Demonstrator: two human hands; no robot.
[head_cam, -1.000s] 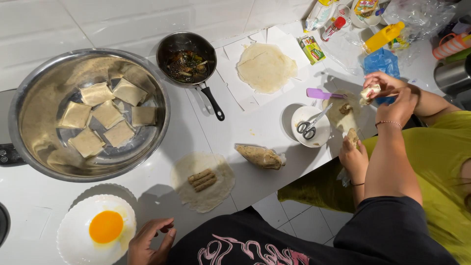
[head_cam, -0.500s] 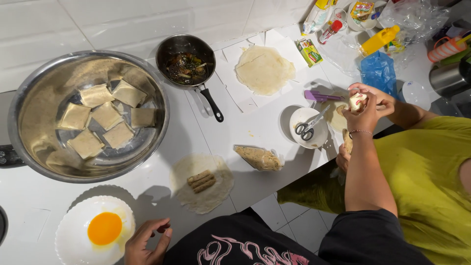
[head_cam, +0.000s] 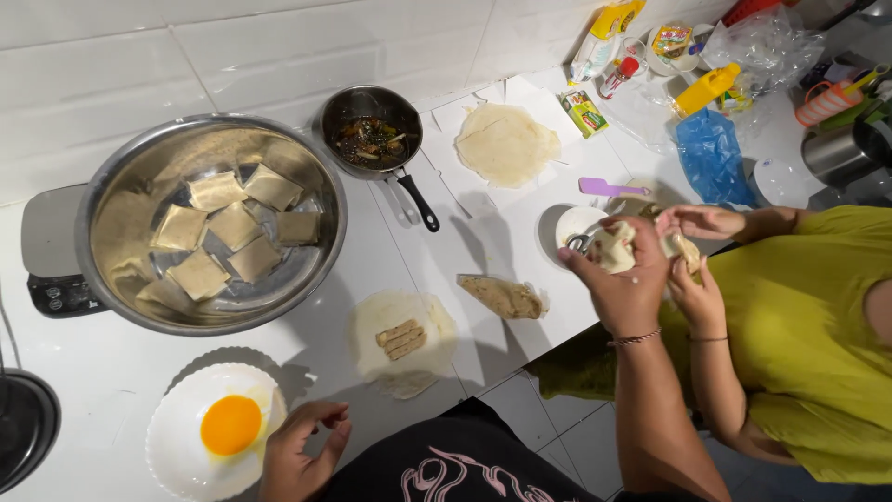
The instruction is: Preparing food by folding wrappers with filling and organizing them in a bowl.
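While the right hand (head_cam: 621, 279) was out on the far right of the surface (head_cam: 367, 237), its grip was closed around a pale lump of dough (head_cam: 613, 249), fingers wrapped over the top so only part of the lump showed. It sat just beside a small white bowl (head_cam: 565, 223) with scissors in it, and right up against the other person's hands (head_cam: 699, 223), which were busy with their own bit of dough.

The left hand (head_cam: 302, 446) was low at the near edge, fingers loosely curled, grip half open and holding nothing. It was just beside the white plate (head_cam: 172, 455) with the egg yolk (head_cam: 230, 424), not touching it as far as I could tell.

The bit that mattered spatially: the flat round wrapper (head_cam: 409, 367) lay on the surface between the two hands, up and to the right of the left hand and clearly nearer to it than to the right one. The brown filling strips (head_cam: 400, 339) on it ran on a diagonal, near-left to far-right. A rolled-up one (head_cam: 505, 297) lay further right, between the wrapper and the right hand.

Behind all that sat a big steel bowl (head_cam: 316, 186) of folded parcels and a small dark pan (head_cam: 372, 135).
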